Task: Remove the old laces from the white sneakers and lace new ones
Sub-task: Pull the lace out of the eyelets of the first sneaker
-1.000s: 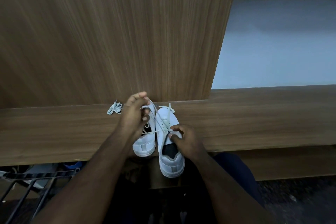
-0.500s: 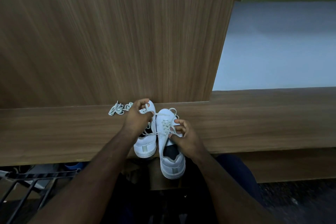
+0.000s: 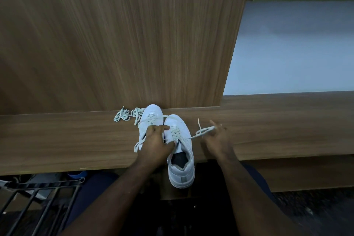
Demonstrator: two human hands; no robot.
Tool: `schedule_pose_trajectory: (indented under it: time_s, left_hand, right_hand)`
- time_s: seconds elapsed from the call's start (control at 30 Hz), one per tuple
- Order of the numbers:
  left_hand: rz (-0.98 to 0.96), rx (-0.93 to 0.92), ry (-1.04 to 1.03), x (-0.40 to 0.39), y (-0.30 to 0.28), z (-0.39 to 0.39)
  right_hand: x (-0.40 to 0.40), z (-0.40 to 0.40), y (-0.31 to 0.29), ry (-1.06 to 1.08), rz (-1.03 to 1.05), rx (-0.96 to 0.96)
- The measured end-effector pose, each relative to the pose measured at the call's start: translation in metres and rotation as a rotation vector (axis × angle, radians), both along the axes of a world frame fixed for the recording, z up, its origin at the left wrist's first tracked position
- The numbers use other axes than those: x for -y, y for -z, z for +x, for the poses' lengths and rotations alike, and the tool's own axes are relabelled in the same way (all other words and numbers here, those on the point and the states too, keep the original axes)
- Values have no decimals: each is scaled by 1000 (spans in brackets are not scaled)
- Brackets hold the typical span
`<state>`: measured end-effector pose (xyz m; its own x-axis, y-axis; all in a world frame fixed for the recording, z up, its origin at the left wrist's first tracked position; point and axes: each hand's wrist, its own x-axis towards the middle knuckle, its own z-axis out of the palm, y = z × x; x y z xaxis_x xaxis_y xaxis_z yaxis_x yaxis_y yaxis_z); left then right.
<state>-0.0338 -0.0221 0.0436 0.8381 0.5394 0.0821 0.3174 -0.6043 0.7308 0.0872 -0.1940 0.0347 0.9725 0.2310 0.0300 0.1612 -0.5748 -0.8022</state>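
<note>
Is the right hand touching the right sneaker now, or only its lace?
Apart. The head view shows bare wood between the right hand and the right sneaker; only the lace pinched in its fingers joins them.

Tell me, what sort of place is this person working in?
Probably an indoor room at home or in an office, though that's a guess. The white sneakers sit on a long wood-grain ledge in front of a tall wooden panel, beside a pale painted wall. A black metal rack stands lower left.
</note>
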Motion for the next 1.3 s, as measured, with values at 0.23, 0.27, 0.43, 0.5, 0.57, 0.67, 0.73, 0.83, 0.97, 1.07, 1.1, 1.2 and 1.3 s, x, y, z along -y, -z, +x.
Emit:
schedule_pose_trajectory:
  time_s: [0.23,0.27,0.43,0.5,0.57,0.67,0.73,0.83,0.97,1.07,1.1,1.2,1.3]
  left_hand:
    - [-3,-34,54,16,26,-6]
    - [8,-24,54,16,28,-7]
    - [42,-48,51,9,28,-14]
    - [54,-61,43,7,29,-18]
    - [59,-58,55,7,29,-21]
    - [60,-42,72,6,27,-27]
    - [60,-53,84,6,26,-31]
    - [81,-72,128,9,29,-35]
    - [145,-48,121,20,30,-33]
    - [207,31,107,27,28,-24]
    - [230,46,118,27,27,-20]
    - [279,51,130,25,27,-8]
    - [304,34,140,22,28,-3]
  right_hand:
    - [-28,-36,19,-377,-121,125]
    - [-30,-37,21,-369,-142,172]
    - [-31,-33,18,-259,-104,96]
    - [-26,-31,19,-229,-54,67]
    - [-19,-32,17,-203,-20,46]
    - [-9,-32,12,-182,15,41]
    - [-6,-36,12,-192,10,49]
    - [-7,-43,15,-241,-67,43]
    - [-11,-46,18,-252,-91,14]
    - [-16,-46,16,-234,-88,22]
    - [-18,-47,15,-231,-85,26]
    - [-22,-46,14,-222,-76,33]
    - [-21,-45,13,-219,-64,24]
